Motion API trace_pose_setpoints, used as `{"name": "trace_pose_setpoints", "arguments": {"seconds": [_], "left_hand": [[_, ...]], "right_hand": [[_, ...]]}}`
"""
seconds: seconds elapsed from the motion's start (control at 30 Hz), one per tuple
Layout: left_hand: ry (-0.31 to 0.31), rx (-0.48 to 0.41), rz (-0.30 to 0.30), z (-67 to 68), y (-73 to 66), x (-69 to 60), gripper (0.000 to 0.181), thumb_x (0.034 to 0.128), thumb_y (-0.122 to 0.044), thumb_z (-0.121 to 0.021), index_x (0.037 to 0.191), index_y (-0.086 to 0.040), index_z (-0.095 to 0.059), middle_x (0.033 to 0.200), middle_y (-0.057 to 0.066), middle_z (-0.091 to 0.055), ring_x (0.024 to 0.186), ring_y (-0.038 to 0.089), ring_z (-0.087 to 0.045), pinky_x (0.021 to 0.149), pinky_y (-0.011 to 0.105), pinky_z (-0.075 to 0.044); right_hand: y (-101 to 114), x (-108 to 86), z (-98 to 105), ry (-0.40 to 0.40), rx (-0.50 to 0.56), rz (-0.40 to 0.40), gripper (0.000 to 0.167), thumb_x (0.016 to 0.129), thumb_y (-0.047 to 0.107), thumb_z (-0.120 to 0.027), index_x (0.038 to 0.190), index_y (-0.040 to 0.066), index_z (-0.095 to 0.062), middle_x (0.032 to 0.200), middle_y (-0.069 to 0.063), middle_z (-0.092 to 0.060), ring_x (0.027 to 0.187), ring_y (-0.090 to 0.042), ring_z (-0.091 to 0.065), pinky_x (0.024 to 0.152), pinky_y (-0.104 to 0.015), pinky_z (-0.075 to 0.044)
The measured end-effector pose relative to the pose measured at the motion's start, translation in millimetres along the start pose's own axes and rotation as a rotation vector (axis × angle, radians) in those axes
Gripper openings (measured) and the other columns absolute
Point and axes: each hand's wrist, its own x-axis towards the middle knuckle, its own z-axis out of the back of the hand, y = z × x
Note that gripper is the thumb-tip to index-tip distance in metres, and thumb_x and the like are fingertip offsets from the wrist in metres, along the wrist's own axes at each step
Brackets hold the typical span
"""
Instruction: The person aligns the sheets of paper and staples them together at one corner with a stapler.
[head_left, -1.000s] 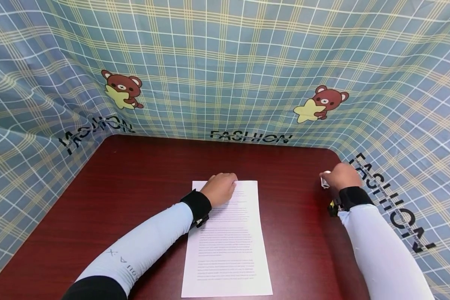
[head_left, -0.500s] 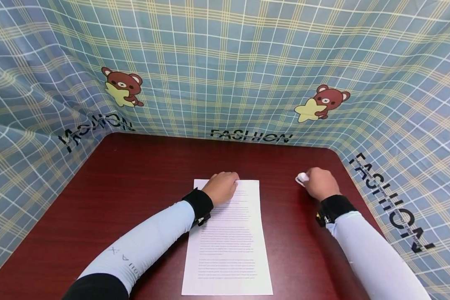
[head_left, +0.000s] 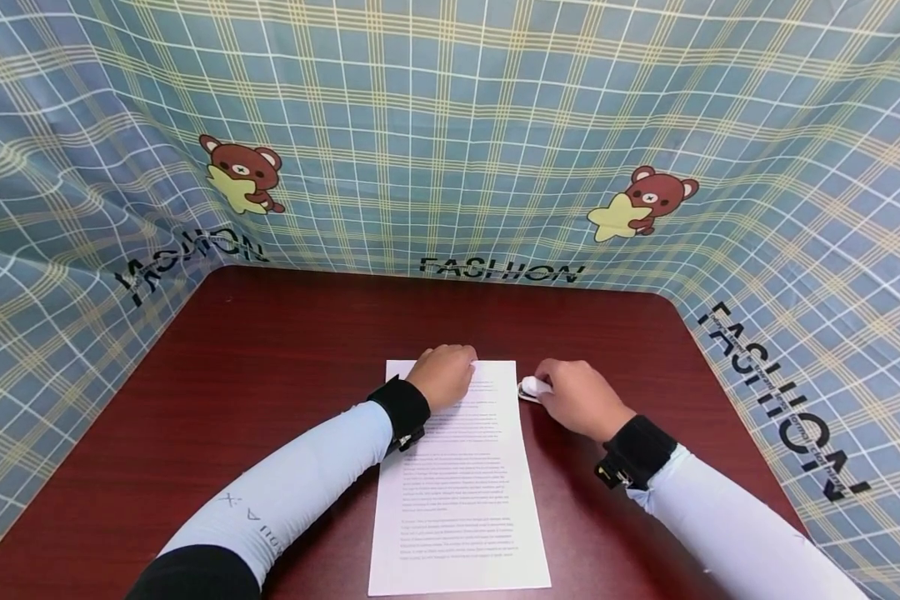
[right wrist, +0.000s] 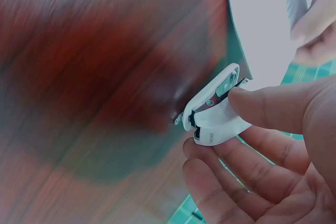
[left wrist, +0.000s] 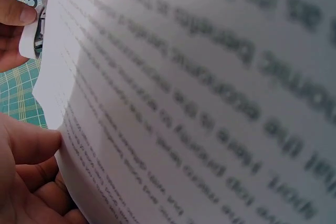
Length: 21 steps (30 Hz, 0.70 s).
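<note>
Printed sheets of paper (head_left: 461, 508), seemingly more than one, lie upright before me in the head view. My left hand (head_left: 442, 379) pinches their top edge, and in the left wrist view its thumb (left wrist: 37, 142) presses on the printed side with the fingers curled behind. Just right of the top right corner, my right hand (head_left: 585, 402) holds a small white stapler (head_left: 534, 387). In the right wrist view the stapler (right wrist: 223, 127) sits between thumb and fingers, its mouth parted and close to the paper's corner. Whether it touches the paper cannot be told.
The dark red wooden table (head_left: 292, 333) carries the paper. Plaid cloth (head_left: 450, 150) with printed bears hangs along the back and both sides of the table. Black wrist straps (head_left: 641, 450) with small cameras sit on both wrists.
My right hand has brought the stapler leftward from the table's right edge to beside the paper's top right corner. The left hand has stayed on the paper's top edge.
</note>
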Motion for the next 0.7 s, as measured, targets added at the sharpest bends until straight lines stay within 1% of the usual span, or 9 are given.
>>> {"name": "trace_pose_setpoints", "arguments": {"seconds": [0.17,0.4,0.57,0.7], "left_hand": [[0.001,0.025,-0.015,-2.3,-0.6,-1.3,0.024,0.1074,-0.023,-0.055,0.124,-0.013,-0.068,0.118,0.004,-0.074,0.11,0.023,-0.069,0.094,0.044,-0.053],[0.007,0.052,-0.041,-6.1,-2.3,-2.4,0.025,0.1071,-0.023,-0.056,0.125,-0.012,-0.069,0.115,0.005,-0.075,0.107,0.023,-0.07,0.09,0.043,-0.055],[0.013,0.072,-0.038,-9.5,-2.7,0.0,0.024,0.1069,-0.024,-0.056,0.124,-0.013,-0.069,0.114,0.004,-0.075,0.107,0.022,-0.07,0.089,0.042,-0.055],[0.016,0.075,-0.03,-9.7,-2.6,0.7,0.024,0.1069,-0.024,-0.056,0.124,-0.013,-0.069,0.115,0.003,-0.075,0.107,0.021,-0.07,0.089,0.042,-0.055]], "right_hand": [[12.7,-1.7,-4.3,0.007,0.01,0.039,0.015,0.09,0.009,-0.072,0.104,0.012,-0.072,0.089,0.001,-0.071,0.07,-0.012,-0.057,0.07,-0.033,-0.051],[13.9,-1.1,-9.9,0.004,-0.011,0.073,0.018,0.09,0.006,-0.071,0.106,0.011,-0.073,0.093,0.0,-0.072,0.072,-0.013,-0.058,0.071,-0.033,-0.051],[15.9,-1.0,-8.6,0.012,-0.009,0.075,0.019,0.09,0.007,-0.072,0.108,0.011,-0.073,0.097,-0.002,-0.073,0.076,-0.014,-0.059,0.073,-0.033,-0.053],[18.1,0.7,-4.2,0.04,0.008,0.042,0.024,0.091,0.013,-0.072,0.114,0.009,-0.071,0.103,-0.003,-0.073,0.079,-0.015,-0.06,0.075,-0.035,-0.053]]}}
